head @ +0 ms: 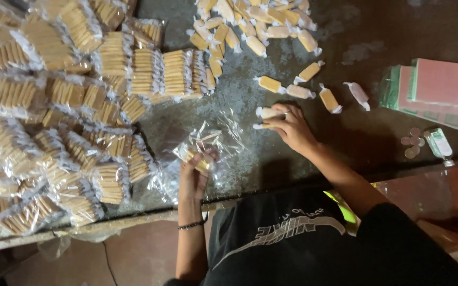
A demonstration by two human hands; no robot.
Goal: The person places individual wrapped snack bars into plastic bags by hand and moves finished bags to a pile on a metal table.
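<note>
The left hand (193, 177) pinches a crinkled clear plastic bag (208, 143) near the front edge of the dark, scuffed grey work surface (239, 95). A few pale yellow candies already lie inside it, pressed under the thumb. The right hand (292, 127) rests flat a little further in, fingers curled over two individually wrapped yellow candies (267, 117) with twisted white ends; one ring shows on a finger. A thin dark bracelet (193, 225) circles the left wrist.

Just beyond the right hand lie five loose wrapped candies (299, 91) in a ragged row, four with yellow filling and one that looks whitish. Towards the far edge a heap of the same small oblong candies (255, 24) is too tangled to count.

The left half of the surface is covered by filled clear bags of stacked yellow candies (54, 106), glossy and ribbed, several dozen at least, overlapping up to the left edge.

Near the right edge sits a stack of flat pink and green rectangular pads (436, 90), about three layers. In front of it lie four or five small round coins (412, 143) and one small clear bottle with a green label (440, 145) on its side.
</note>
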